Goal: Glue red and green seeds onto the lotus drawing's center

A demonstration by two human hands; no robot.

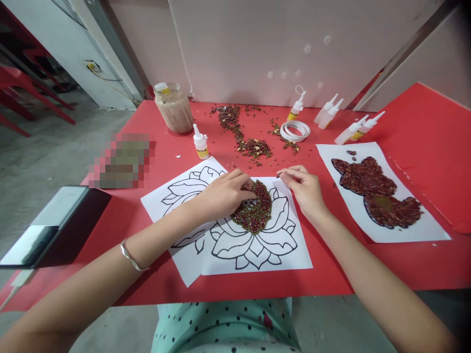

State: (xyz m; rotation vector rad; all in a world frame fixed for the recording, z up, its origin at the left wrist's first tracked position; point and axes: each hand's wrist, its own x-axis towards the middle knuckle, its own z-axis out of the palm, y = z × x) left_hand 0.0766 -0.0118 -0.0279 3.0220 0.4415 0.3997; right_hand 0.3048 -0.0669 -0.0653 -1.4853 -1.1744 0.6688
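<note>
Red table (228,289) meets a pale wall (257,59)

Our left hand (230,193) bends its thumb and fingertips onto the red-and-green bean patch (257,211), at the centre of the upper lotus sheet (294,262); whether they grip a bean, we cannot tell. Our right hand (303,191) pinches a small dark piece (278,176) at the sheet's top right corner. Our left forearm and the upper sheet partly hide a second lotus sheet (189,272).

Farther out, loose beans (253,147) lie scattered, too many for us to count. We count six squeeze bottles (201,144); some carry yellow labels, their print too small to read. White tape (295,131) lies near the back, one roll or two stacked. One jar (174,113) stands back left, its contents hard to make out. Right, we see a third sheet (415,234) bearing a dark red figure (371,181). Left, pixelation hides one object (127,164); beside it, a glossy device (33,240) trails a white cable (22,278), cut off by the frame.
</note>
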